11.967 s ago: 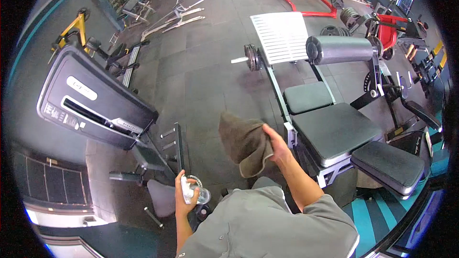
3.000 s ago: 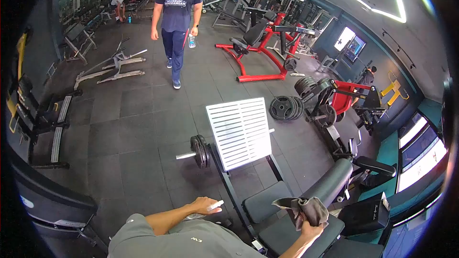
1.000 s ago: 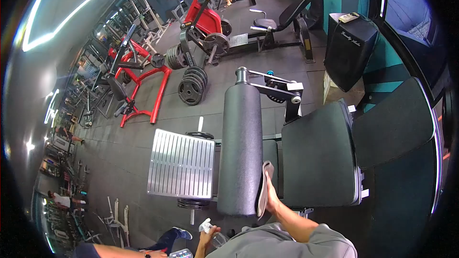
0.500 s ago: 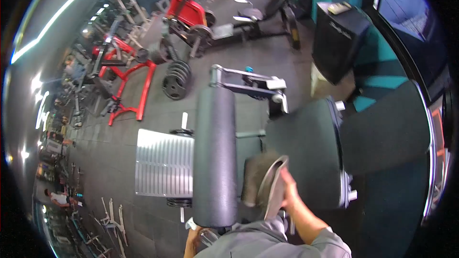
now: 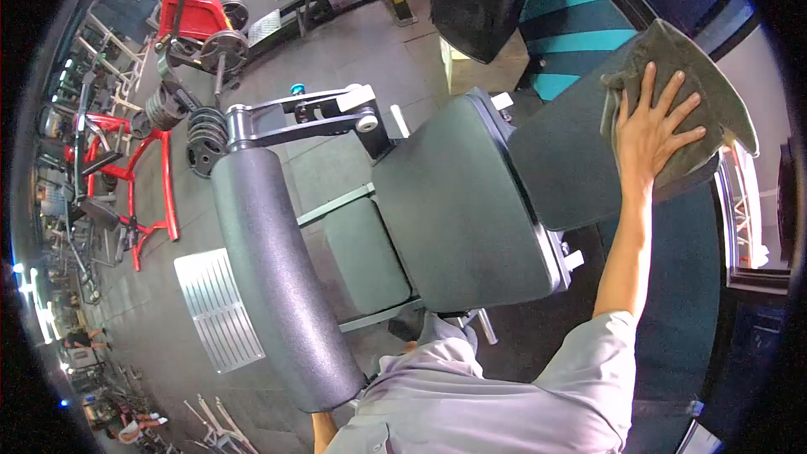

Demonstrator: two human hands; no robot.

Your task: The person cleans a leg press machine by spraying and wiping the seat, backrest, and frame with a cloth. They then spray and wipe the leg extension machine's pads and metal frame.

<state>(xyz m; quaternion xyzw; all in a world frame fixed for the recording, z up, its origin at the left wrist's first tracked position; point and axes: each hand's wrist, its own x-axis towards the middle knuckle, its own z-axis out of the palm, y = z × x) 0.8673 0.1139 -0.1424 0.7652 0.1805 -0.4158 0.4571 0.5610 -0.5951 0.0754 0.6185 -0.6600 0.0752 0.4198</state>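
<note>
My right hand (image 5: 660,130) lies flat with spread fingers on a brown-green cloth (image 5: 702,88), pressing it against the upper end of the black backrest pad (image 5: 563,155). Part of the cloth hangs over the pad's edge. Closer to me is the machine's wide black seat pad (image 5: 471,210). A long black padded roller (image 5: 277,277) crosses on the left. Only a bit of my left forearm shows below the roller's near end; the left hand itself is hidden, so its fingers cannot be seen.
A ribbed metal footplate (image 5: 220,311) sits left of the roller, and a metal lever arm (image 5: 311,122) beyond it. A black speaker (image 5: 479,0) stands on a box by the wall. Red weight machines (image 5: 168,176) and weight plates (image 5: 206,139) occupy the far left floor.
My right hand has carried the cloth from beside the seat pad up and right onto the backrest, opening flat over it. My left hand, partly visible before near a white object, is now hidden.
</note>
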